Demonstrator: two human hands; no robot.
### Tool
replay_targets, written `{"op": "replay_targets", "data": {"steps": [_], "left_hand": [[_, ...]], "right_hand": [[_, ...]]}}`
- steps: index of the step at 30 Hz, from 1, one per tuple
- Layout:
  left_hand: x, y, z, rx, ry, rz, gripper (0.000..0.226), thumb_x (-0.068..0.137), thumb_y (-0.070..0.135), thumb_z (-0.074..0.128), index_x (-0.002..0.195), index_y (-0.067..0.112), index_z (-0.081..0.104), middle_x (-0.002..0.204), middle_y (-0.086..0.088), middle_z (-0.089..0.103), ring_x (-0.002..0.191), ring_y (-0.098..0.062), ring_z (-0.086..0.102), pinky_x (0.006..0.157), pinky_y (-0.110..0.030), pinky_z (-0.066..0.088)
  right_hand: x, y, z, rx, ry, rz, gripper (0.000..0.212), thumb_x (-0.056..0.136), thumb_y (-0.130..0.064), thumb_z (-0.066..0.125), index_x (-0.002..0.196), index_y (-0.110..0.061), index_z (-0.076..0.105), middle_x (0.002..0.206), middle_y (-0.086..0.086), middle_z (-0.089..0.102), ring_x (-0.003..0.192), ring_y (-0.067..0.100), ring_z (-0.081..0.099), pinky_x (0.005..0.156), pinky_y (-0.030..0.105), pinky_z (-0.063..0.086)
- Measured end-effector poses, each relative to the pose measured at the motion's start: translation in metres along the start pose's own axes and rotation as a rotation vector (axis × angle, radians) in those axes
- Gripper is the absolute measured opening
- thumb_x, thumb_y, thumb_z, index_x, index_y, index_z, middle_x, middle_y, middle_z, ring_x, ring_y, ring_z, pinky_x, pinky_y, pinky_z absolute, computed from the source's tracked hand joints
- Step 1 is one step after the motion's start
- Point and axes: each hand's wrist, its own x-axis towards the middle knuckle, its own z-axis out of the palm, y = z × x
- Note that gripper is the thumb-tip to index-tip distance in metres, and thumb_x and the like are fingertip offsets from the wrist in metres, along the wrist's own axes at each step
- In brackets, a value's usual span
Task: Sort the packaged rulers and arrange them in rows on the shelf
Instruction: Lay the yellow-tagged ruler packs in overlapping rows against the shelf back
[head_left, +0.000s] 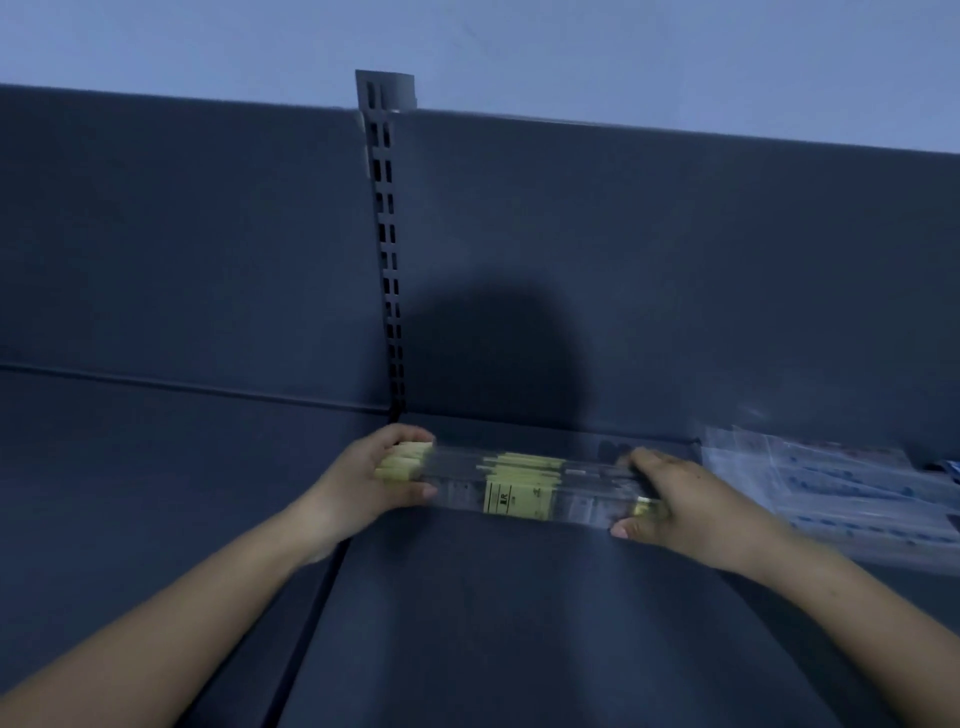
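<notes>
A bundle of packaged rulers (519, 486) in clear sleeves with yellow labels lies crosswise near the back of the dark shelf (493, 623). The left hand (379, 480) grips its left end; the right hand (670, 506) grips its right end. A slotted upright (388, 260) divides the back panel (675, 286). Further clear packages (841, 493) with blue markings lie on the shelf just right of the right hand.
</notes>
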Motion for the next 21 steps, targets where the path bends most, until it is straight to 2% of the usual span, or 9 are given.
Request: {"op": "replay_targets", "data": {"steps": [2,4,8,10,12,14,16,18,21], "left_hand": [[0.001,-0.002,-0.001,-0.086,0.026,-0.02,0.044,0.075,-0.002,0.074,0.107,0.023,0.058,0.104,0.001,0.061,0.09,-0.009,0.058,0.077,-0.016,0.048],[-0.001,-0.003,0.0,-0.11,0.039,-0.016,0.043,0.074,-0.005,0.074,0.105,0.021,0.058,0.103,0.0,0.061,0.088,-0.011,0.058,0.077,-0.018,0.049],[-0.005,-0.005,0.007,-0.107,0.052,0.015,0.036,0.073,-0.007,0.073,0.099,0.013,0.059,0.091,0.0,0.058,0.079,-0.009,0.054,0.067,-0.015,0.047],[-0.005,-0.007,0.008,-0.114,0.035,0.019,0.042,0.069,-0.002,0.077,0.101,0.015,0.056,0.093,0.001,0.056,0.079,-0.008,0.053,0.068,-0.017,0.048],[-0.004,-0.01,0.009,-0.144,0.031,0.018,0.051,0.064,0.004,0.076,0.106,0.019,0.052,0.098,0.002,0.055,0.083,-0.009,0.054,0.071,-0.02,0.049],[-0.004,-0.009,0.009,-0.205,0.05,0.02,0.055,0.07,-0.006,0.075,0.111,0.021,0.049,0.106,0.001,0.053,0.089,-0.011,0.054,0.074,-0.018,0.05],[-0.002,-0.009,0.01,-0.189,0.058,0.031,0.055,0.075,-0.011,0.07,0.113,0.022,0.048,0.108,0.001,0.052,0.091,-0.011,0.053,0.075,-0.016,0.05],[0.0,-0.01,0.009,-0.097,0.043,0.062,0.051,0.077,-0.005,0.07,0.111,0.026,0.049,0.11,0.001,0.052,0.092,-0.011,0.053,0.076,-0.016,0.05],[0.004,-0.01,0.002,0.16,0.006,0.198,0.043,0.08,0.009,0.071,0.106,0.035,0.05,0.111,0.007,0.05,0.093,-0.004,0.051,0.078,-0.012,0.043]], "right_hand": [[-0.001,0.0,-0.004,0.045,0.017,0.035,0.05,0.074,-0.044,0.075,0.107,-0.03,0.041,0.098,-0.009,0.059,0.09,0.007,0.054,0.075,0.018,0.042],[-0.005,0.001,-0.007,0.0,0.037,0.093,0.057,0.072,-0.049,0.074,0.111,-0.035,0.035,0.098,-0.009,0.06,0.095,0.009,0.054,0.08,0.022,0.043],[-0.006,-0.002,0.004,-0.069,0.134,0.117,0.055,0.074,-0.045,0.072,0.12,-0.025,0.05,0.108,-0.009,0.055,0.104,0.012,0.054,0.082,0.022,0.041],[-0.002,-0.007,0.016,0.098,0.136,0.148,0.064,0.078,-0.03,0.073,0.133,-0.019,0.042,0.12,-0.004,0.046,0.115,0.012,0.047,0.088,0.015,0.033],[0.0,-0.01,0.026,0.417,0.181,0.174,0.067,0.078,-0.012,0.071,0.136,-0.019,0.037,0.122,-0.003,0.04,0.115,0.011,0.044,0.09,0.013,0.03],[-0.001,-0.013,0.032,0.79,0.268,0.211,0.068,0.076,0.004,0.067,0.133,-0.023,0.039,0.12,-0.003,0.044,0.107,0.01,0.049,0.086,0.019,0.038],[-0.003,-0.011,0.034,1.022,0.289,0.197,0.067,0.074,0.01,0.062,0.127,-0.026,0.042,0.114,-0.007,0.047,0.096,0.007,0.051,0.079,0.02,0.042],[-0.004,-0.006,0.034,1.075,0.269,0.178,0.063,0.076,0.018,0.057,0.12,-0.026,0.046,0.113,-0.005,0.049,0.093,0.008,0.052,0.077,0.02,0.045],[-0.005,0.003,0.03,0.931,0.197,0.111,0.053,0.077,0.015,0.063,0.111,-0.025,0.054,0.112,0.002,0.057,0.089,0.007,0.057,0.08,0.018,0.049]]}}
